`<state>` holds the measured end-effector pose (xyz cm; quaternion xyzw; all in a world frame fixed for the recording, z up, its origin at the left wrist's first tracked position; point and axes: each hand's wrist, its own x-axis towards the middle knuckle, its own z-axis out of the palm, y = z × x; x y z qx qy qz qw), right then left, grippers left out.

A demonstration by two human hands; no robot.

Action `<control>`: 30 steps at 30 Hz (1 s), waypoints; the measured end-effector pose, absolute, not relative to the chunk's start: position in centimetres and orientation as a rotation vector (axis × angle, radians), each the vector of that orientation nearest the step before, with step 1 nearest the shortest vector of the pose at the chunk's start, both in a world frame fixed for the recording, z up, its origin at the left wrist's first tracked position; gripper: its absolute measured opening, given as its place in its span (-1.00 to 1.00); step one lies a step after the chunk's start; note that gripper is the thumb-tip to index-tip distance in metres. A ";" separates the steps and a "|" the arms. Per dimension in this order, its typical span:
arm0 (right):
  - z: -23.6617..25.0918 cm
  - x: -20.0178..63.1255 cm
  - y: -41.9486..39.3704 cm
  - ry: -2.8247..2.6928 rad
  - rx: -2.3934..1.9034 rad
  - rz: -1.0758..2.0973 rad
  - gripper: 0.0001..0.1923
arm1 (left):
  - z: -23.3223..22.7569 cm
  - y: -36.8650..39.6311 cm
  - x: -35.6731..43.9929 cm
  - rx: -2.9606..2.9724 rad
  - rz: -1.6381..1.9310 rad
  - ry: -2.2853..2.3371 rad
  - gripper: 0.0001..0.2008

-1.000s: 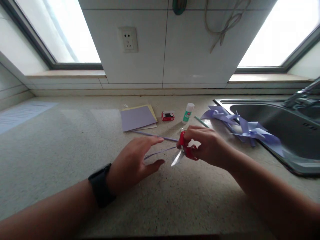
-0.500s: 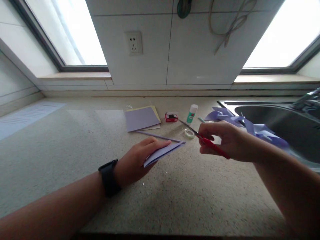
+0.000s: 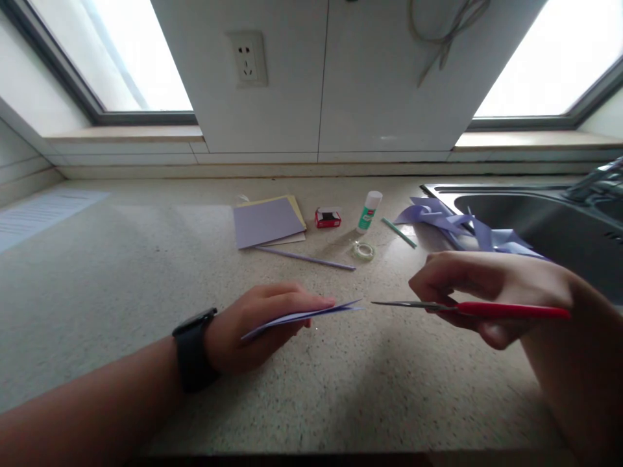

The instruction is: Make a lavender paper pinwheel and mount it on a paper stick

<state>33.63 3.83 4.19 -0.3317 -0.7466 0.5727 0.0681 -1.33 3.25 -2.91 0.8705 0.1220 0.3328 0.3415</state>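
My left hand (image 3: 272,318) pinches a folded piece of purple paper (image 3: 292,317) between thumb and fingers, its layers slightly parted at the right tip. My right hand (image 3: 487,285) is closed around red-handled scissors (image 3: 511,311). Their blades look shut and point left, a short gap away from the paper's tip. Beyond the hands lie a thin purple paper stick (image 3: 311,259) and a roll of clear tape (image 3: 363,251). Behind these stand a glue stick (image 3: 369,212) and a small red box (image 3: 328,218).
Purple and yellow paper sheets (image 3: 269,224) are stacked at the back. A green stick (image 3: 399,233) lies near purple paper pinwheels (image 3: 442,219), beside the steel sink (image 3: 525,214) on the right. A printed sheet (image 3: 43,214) rests at the far left of the counter (image 3: 121,292).
Both hands have come lower and nearer. The scissors have swung from slanting to nearly level and moved right. The folded paper is turned more edge-on, and the view has tilted down.
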 end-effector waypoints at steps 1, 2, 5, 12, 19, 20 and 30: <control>4.2 33.7 3.7 -2.253 -0.976 1.730 -0.52 | -2.8 3.1 -1.3 2.266 0.870 0.322 -0.60; 4.2 33.7 3.6 -2.262 -0.962 1.726 -0.52 | -2.6 3.0 -1.2 2.269 0.875 0.323 -0.61; 4.4 33.5 3.6 -2.330 -0.934 1.678 -0.55 | -2.4 2.8 -1.1 2.296 0.877 0.286 -0.62; 4.7 32.4 3.7 -2.464 -0.866 1.633 -0.50 | -2.8 2.8 -1.2 2.297 0.829 0.293 -0.61; 2.9 32.7 3.7 -2.383 -0.800 1.724 -0.41 | -2.7 2.8 -0.9 2.305 0.866 0.216 -0.63; 2.9 32.7 3.7 -2.375 -0.796 1.737 -0.41 | -2.7 2.8 -0.8 2.307 0.860 0.213 -0.63; 2.6 33.1 3.9 -2.357 -0.844 1.827 -0.43 | -2.7 2.9 -1.0 2.292 0.874 0.204 -0.64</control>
